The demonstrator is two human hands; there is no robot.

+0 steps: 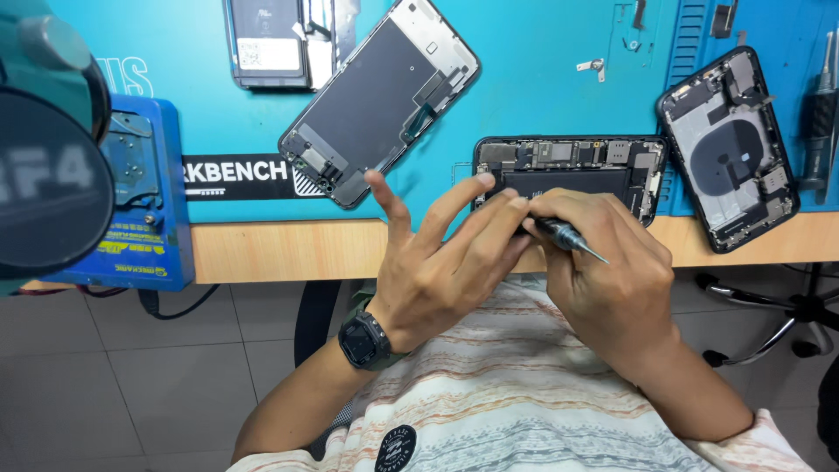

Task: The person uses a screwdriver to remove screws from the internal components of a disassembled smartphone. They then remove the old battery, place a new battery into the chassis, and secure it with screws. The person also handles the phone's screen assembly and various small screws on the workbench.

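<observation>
Up and to the left of the hands lies a phone screen (380,100), face down and tilted, on a blue mat (542,52). Further up, past it, sits another dark phone part (266,44). Far to the left of the hands is a blue box (144,210), with a big round blurry thing (48,149) in front of it. To the right of the hands lies a second open phone (728,149), insides showing. Below the hands is a grey tiled floor (131,385).

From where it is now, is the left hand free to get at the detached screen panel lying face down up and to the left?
Probably yes. The left hand holds nothing bulky, its fingertips only meeting the screwdriver in the right hand. The screen panel lies just beyond it on the blue mat, with nothing between.
</observation>
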